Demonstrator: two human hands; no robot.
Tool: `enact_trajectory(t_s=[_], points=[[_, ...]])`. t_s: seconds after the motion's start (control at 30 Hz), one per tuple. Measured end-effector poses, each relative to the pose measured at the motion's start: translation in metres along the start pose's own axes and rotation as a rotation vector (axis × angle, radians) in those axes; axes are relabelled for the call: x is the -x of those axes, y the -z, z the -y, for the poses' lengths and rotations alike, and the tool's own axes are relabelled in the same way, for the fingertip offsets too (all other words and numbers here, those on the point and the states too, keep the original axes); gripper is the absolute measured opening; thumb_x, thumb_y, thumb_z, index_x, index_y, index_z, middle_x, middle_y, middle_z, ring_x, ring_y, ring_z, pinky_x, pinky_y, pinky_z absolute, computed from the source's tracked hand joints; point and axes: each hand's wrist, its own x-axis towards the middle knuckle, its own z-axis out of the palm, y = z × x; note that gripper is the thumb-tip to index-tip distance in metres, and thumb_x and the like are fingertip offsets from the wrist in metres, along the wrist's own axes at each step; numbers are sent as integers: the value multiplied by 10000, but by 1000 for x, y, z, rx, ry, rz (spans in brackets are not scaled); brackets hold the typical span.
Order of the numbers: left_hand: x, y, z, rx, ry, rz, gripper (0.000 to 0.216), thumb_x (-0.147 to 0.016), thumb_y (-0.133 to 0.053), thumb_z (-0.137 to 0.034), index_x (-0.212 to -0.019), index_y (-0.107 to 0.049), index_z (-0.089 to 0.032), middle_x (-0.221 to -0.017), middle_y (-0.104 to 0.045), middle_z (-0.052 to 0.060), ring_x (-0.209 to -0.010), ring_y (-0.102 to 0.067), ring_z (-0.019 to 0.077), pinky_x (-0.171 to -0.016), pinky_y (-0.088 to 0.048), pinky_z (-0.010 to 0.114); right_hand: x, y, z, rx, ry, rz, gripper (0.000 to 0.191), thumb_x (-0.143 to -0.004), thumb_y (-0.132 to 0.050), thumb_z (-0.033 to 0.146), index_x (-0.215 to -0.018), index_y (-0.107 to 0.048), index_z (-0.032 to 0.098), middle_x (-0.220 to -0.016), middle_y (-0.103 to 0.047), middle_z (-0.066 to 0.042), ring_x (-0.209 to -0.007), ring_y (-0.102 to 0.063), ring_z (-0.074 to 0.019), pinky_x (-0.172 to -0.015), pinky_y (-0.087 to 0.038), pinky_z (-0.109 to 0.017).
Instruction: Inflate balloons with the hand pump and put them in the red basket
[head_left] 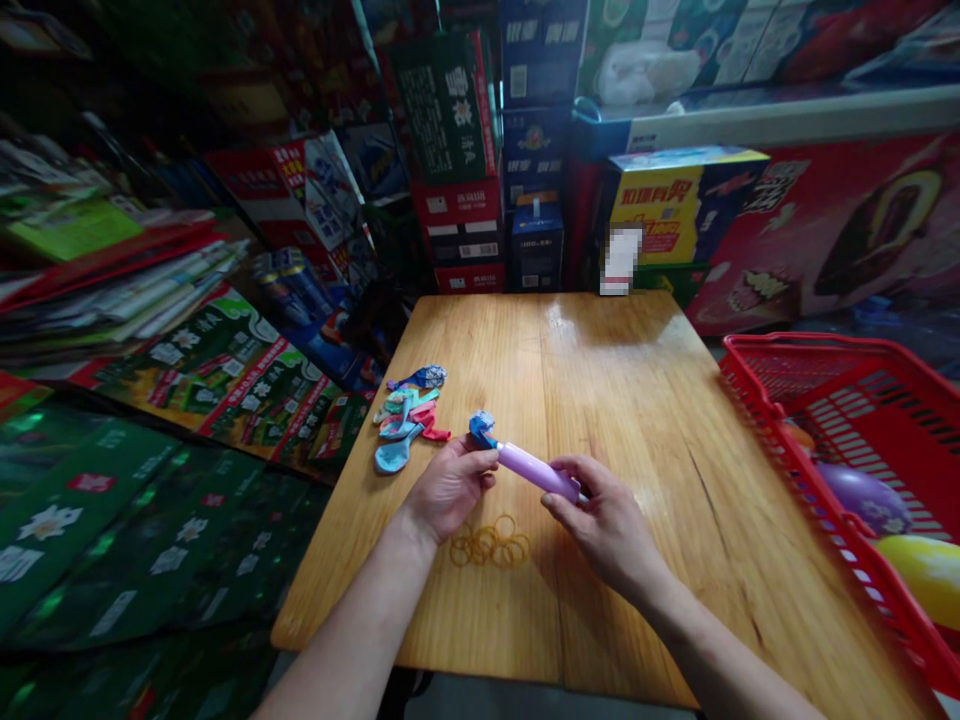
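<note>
A blue balloon, limp and uninflated, is pinched at its neck by my left hand. The white nozzle of a purple balloon pump meets the balloon's neck, though my fingers partly hide the joint. My right hand is closed around the pump's rear end. Left of my hands lies a pile of uninflated balloons in blue, green, pink and printed colours. Several yellowish rubber bands are spread on the wooden table between my forearms.
A red plastic basket stands along the right edge, with a purple balloon and a yellow balloon inside. Stacked green cartons crowd the left side. Boxes, including a yellow and blue carton, stand behind the far table edge.
</note>
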Motion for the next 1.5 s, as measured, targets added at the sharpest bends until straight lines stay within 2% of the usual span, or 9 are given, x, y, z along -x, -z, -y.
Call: enact_trajectory(t_s=[0.3, 0.57, 0.83, 1.0, 1.1, 1.2, 1.3, 1.43, 1.5], points=[[2, 3, 2, -79, 56, 40, 263, -693, -895, -156, -859, -692, -137, -663, -543, -33, -558, -483, 46, -494, -351, 152, -1, 3, -4, 134, 160, -56, 175, -850, -677, 149, -1001, -649, 232, -927, -646, -31, -815, -601, -196, -715, -453, -323], [-2, -5, 9, 57, 0, -40, 313, -660, -943, -195, -850, -703, -131, -685, -582, -24, -586, -531, 49, -519, -404, 150, -3, 4, -3, 143, 175, -69, 208, -854, -674, 129, -1034, -649, 230, -940, -635, -35, -827, -593, -197, -726, -457, -326], [2, -3, 11, 30, 48, 28, 308, -699, -923, -184, -905, -695, -156, -833, -644, -15, -717, -636, 89, -558, -468, 184, -3, 4, -5, 178, 227, -101, 198, -873, -657, 129, -1044, -641, 228, -941, -613, -44, -834, -583, -205, -725, -457, -334], [0, -3, 16, 147, 31, -34, 299, -710, -921, -218, -894, -687, -181, -891, -713, -2, -804, -704, 140, -595, -506, 218, -5, 2, -3, 129, 215, -76, 212, -874, -684, 181, -1078, -651, 230, -993, -628, -62, -884, -591, -216, -765, -472, -357], [-5, -1, 13, 215, -14, -102, 294, -700, -920, -187, -887, -693, -182, -896, -735, -4, -802, -709, 135, -639, -528, 229, -8, 2, -2, -72, 8, -63, 295, -839, -763, 305, -1093, -648, 212, -965, -642, -60, -807, -584, -195, -717, -473, -340], [-8, 3, 4, 268, -49, -153, 247, -717, -891, -132, -870, -701, -170, -866, -741, -1, -769, -698, 122, -673, -550, 235, -12, 7, -3, -521, -297, 43, 314, -845, -764, 442, -971, -654, 176, -815, -608, -25, -664, -523, -135, -601, -427, -275], [-9, 7, -7, 338, -59, -148, 179, -774, -829, -88, -884, -710, -163, -912, -761, 24, -799, -703, 127, -716, -576, 246, -18, 17, -5, -981, -500, 112, 319, -801, -823, 408, -913, -658, 160, -791, -597, -13, -635, -514, -101, -559, -410, -227], [-7, 13, -18, 418, -169, -108, 148, -829, -793, -108, -935, -722, -183, -991, -776, 24, -848, -709, 130, -737, -592, 246, -25, 34, -8, -1303, -591, 32, 265, -771, -859, 242, -935, -662, 172, -793, -594, 4, -659, -532, -89, -574, -455, -201], [-4, 14, -16, 412, -193, -71, 166, -814, -815, -121, -931, -726, -199, -1024, -778, 12, -835, -709, 128, -728, -597, 250, -26, 36, -8, -1413, -594, 42, 260, -779, -860, 229, -909, -640, 178, -770, -576, 17, -651, -518, -80, -560, -446, -179]])
